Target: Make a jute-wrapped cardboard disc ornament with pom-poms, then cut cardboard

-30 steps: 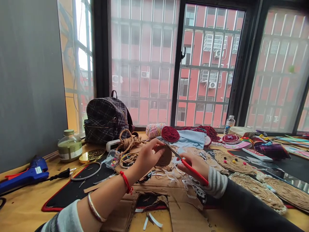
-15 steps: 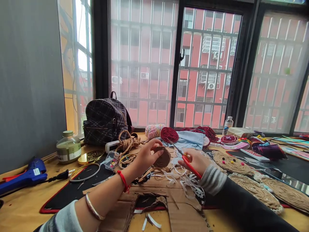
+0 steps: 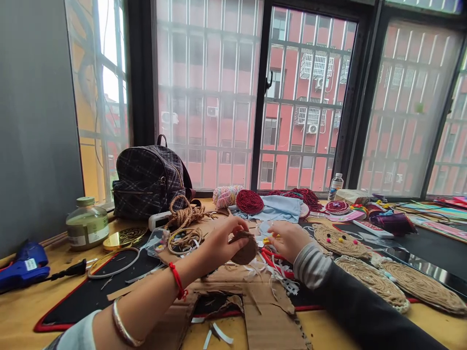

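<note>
Left hand (image 3: 229, 240): thumb and fingers pinched on a round brown disc (image 3: 245, 253), held up in front, above the cardboard (image 3: 264, 311); forearm slanting in from lower left. Right hand (image 3: 291, 240): back uppermost, fingers bent and pointing left toward the disc, well apart from it; whether it grips cannot be told. Scissors (image 3: 270, 261), red-handled: just below the right fingers, among white scraps (image 3: 290, 286). Table (image 3: 346, 328): beneath all.

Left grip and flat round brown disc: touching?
Touching. The head view shows the left grip holding the flat round brown disc, thumb over its upper edge.
</note>
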`<action>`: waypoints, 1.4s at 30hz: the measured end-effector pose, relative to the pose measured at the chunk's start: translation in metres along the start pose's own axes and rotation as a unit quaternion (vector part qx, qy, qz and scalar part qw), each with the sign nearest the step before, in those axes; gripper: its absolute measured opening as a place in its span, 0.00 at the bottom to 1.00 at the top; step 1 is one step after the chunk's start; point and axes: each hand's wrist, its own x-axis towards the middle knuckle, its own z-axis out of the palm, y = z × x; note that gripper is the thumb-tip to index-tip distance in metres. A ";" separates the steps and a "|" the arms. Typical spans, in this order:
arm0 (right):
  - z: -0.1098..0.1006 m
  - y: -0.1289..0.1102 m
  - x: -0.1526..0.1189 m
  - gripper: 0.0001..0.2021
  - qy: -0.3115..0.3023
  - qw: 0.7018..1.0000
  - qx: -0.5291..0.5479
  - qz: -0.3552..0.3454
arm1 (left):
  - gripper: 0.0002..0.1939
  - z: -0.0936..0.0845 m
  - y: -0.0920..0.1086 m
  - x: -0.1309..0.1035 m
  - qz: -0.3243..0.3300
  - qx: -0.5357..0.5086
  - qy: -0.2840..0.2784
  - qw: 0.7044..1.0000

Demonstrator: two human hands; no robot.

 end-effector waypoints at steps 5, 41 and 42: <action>-0.001 -0.008 -0.003 0.13 0.097 0.982 0.128 -0.099 | 0.07 0.002 0.008 -0.001 0.007 -0.001 -0.011 1.000; 0.023 -0.025 -0.007 0.05 0.004 0.910 0.413 -0.029 | 0.05 0.012 0.021 -0.007 0.034 0.122 -0.029 0.992; 0.025 -0.026 -0.007 0.05 0.014 0.915 0.402 -0.034 | 0.05 0.013 0.019 -0.007 0.034 0.122 -0.027 0.992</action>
